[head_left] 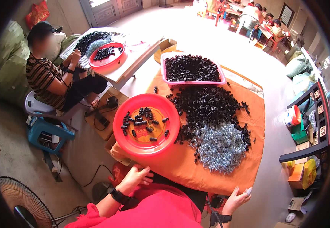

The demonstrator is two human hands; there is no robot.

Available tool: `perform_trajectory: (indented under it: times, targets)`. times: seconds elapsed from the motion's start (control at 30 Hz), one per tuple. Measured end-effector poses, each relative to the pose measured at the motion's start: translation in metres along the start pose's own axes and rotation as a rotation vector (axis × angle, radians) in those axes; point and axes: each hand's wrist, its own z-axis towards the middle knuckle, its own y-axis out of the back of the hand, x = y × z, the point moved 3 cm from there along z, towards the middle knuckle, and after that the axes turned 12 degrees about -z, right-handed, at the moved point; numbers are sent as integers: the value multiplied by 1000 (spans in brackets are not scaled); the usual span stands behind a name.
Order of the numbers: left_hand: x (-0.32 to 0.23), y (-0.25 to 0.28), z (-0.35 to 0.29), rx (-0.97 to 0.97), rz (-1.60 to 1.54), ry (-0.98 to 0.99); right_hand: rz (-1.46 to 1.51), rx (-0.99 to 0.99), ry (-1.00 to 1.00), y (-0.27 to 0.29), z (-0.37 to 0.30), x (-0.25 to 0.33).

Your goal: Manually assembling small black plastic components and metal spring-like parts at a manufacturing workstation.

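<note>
My left hand (136, 179) is by the near left edge of a table covered with orange cloth (165, 165). Its fingers are apart and slightly bent, holding nothing. At the near right corner, my right hand (238, 199) touches or nearly touches the cloth, thumb and fingers apart; something whitish covers a fingertip. A red round tray (121, 133) with several small black cylindrical parts (140, 122) sits nearest my left hand. Ahead of my right hand lies a heap of small shiny metal or clear pieces (222, 148), against a large pile of black parts (208, 104).
A pink basin (222, 79) full of black parts stands at the table's far side. To the left, a co-worker (52, 72) sits handling parts at another table (134, 62). A fan (24, 205) stands lower left, a black rack (305, 152) at right. Cables cross the floor.
</note>
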Motion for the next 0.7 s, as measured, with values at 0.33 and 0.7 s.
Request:
perform_trajectory:
  times: [0.33,0.7]
  targets:
    - [4,-9,40,-16,-461,-364,-3,113,-403,-27,-3,-45]
    - [11,-5,39,-40,-463,-456,654,350,-792,-38,-14,-51]
